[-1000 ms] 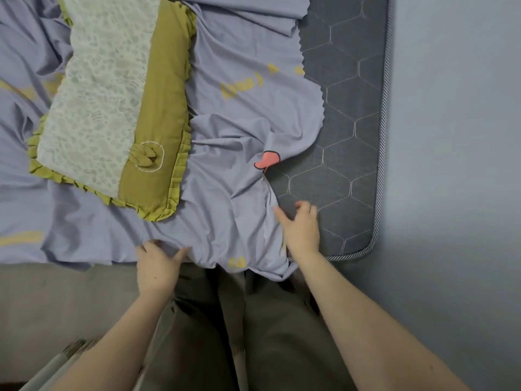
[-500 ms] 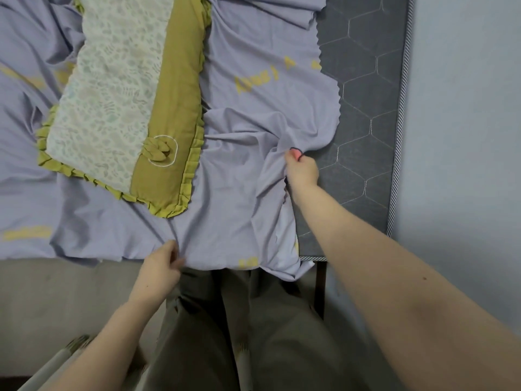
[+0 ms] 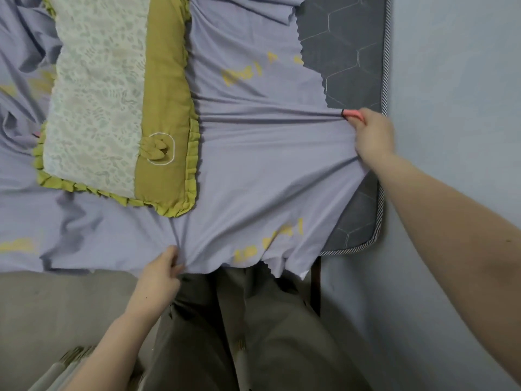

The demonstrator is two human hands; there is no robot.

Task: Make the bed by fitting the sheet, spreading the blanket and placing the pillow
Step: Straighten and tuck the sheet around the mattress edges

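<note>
A lilac sheet with yellow lettering lies over most of the dark grey quilted mattress. My right hand grips the sheet's edge near the mattress's right side, by a pink patch on the cloth, and the fabric is stretched taut toward it. My left hand pinches the sheet at the near edge of the bed. An olive and pale-patterned pillow with a ruffled border lies on the sheet at the upper left.
A pale blue-grey wall runs close along the mattress's right edge. A grey-beige floor lies to the lower left. My legs in olive trousers stand against the bed's near edge. Part of the mattress stays bare at the right.
My right hand has pulled the sheet edge rightward to the mattress's right side, covering more of the mattress and flattening the folds. My left hand keeps its hold at the near edge.
</note>
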